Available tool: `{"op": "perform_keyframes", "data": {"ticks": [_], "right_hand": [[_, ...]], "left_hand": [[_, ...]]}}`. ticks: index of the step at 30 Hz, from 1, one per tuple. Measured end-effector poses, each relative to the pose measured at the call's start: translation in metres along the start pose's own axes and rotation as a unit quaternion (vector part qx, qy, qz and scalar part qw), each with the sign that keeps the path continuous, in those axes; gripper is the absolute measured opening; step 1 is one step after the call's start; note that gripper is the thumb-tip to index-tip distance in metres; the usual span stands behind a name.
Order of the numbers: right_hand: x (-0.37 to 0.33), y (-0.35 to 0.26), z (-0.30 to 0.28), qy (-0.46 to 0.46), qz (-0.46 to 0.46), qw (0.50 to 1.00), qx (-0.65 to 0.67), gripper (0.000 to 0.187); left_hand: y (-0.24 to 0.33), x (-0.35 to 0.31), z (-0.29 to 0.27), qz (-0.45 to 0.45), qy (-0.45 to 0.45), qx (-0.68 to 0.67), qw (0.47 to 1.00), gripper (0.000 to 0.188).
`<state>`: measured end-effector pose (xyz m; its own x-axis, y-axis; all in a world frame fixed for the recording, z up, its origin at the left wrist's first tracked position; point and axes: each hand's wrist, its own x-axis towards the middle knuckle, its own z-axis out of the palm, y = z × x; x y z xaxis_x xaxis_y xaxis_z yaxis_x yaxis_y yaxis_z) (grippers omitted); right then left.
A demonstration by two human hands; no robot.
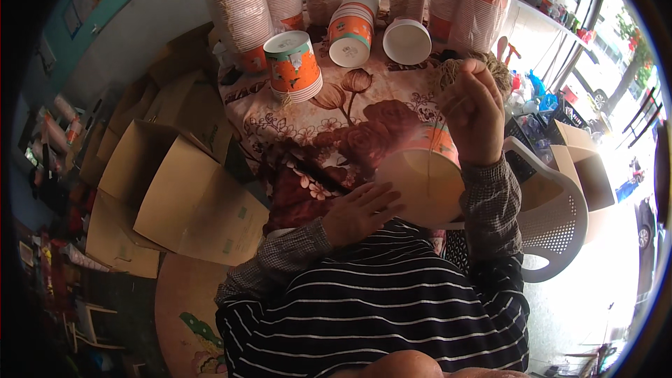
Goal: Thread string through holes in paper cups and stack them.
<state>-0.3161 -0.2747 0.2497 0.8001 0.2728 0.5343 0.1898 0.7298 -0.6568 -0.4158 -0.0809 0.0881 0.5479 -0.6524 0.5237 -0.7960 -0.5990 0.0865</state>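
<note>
centrally, a paper cup (423,185) is steadied by the flat, released left hand (360,213); twine (429,168) is pinched above it by the right hand (476,115).

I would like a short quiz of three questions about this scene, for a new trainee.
1. True or false: the left hand lies flat against the stack of paper cups on the person's lap side of the table.
2. Multiple choice: what does the right hand pinch, raised above that stack? A) a pen B) thin twine C) a spoon
3. Fill in: to the left of the flowered tablecloth stands an open ______ box.

Key:
1. True.
2. B. The twine runs down from the fingers toward the stack.
3. Cardboard.
</note>
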Motion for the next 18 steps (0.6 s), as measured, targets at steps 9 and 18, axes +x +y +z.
{"op": "perform_keyframes", "data": {"ticks": [9,18], "right_hand": [[0.007,-0.007,0.009,-0.059,0.039,0.969,-0.238,0.012],[0.004,-0.045,0.033,-0.202,0.108,0.914,-0.336,0.012]], "left_hand": [[-0.007,-0.011,-0.036,0.081,0.088,0.127,0.985,0.024],[-0.043,0.015,-0.116,-0.238,0.105,-0.116,0.959,0.012]]}}
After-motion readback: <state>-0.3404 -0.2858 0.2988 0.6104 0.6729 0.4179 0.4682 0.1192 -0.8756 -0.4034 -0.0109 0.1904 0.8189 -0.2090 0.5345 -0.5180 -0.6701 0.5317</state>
